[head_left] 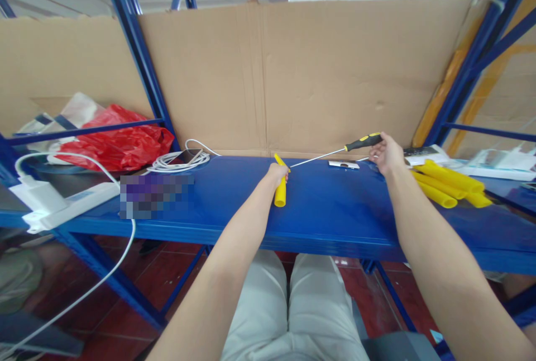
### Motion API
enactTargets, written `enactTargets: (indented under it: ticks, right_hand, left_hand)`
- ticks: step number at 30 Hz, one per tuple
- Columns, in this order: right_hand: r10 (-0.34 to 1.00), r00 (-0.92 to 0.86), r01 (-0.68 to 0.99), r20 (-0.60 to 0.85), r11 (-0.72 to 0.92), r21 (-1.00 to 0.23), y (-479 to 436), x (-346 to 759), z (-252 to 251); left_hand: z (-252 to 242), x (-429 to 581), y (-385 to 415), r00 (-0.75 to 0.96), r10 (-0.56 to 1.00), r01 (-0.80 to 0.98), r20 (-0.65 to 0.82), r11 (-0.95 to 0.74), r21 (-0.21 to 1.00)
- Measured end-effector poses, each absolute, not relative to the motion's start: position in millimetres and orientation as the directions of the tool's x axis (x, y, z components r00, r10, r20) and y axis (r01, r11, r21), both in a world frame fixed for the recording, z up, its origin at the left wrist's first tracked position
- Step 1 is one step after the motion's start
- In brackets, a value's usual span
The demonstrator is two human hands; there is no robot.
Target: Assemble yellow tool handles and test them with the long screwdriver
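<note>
My left hand (280,171) is closed round a short yellow tube (280,196), which stands tilted over the blue shelf with its open lower end towards me. A screwdriver (363,141) with a black and yellow handle is held at its butt end by the fingers of my right hand (387,154). Its long thin shaft slants down to the left, and the tip reaches the tube beside my left fingers. Whether the tip is inside the tube or only against it, I cannot tell. Several more yellow tubes (454,182) lie in a pile right of my right hand.
The blue shelf (335,215) has a cardboard wall (335,70) behind it. A small white card (344,165) lies near the back. On the left are a coiled white cable (178,162), a power strip (79,204) and a red plastic bag (121,134). Blue uprights stand at both sides.
</note>
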State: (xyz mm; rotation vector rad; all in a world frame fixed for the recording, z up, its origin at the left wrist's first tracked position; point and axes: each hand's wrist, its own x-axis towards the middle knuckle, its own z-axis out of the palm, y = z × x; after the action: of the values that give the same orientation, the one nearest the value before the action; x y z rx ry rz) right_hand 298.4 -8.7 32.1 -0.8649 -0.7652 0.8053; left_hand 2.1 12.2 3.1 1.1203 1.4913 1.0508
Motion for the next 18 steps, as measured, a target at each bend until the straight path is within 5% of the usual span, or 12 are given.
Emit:
enactTargets:
  ticks: [11,18]
  right_hand:
    - [0.872,0.465,-0.362,0.152,0.344,-0.866,-16,293,35]
    - [0.82,0.532,-0.229,0.211,0.379,-0.896,-17,294,33]
  left_hand:
    - [3,1,13,-0.122,0.974,0.169,-0.189,0.208,0.964]
    - [4,1,10,-0.135,0.974,0.172,-0.181,0.203,0.964]
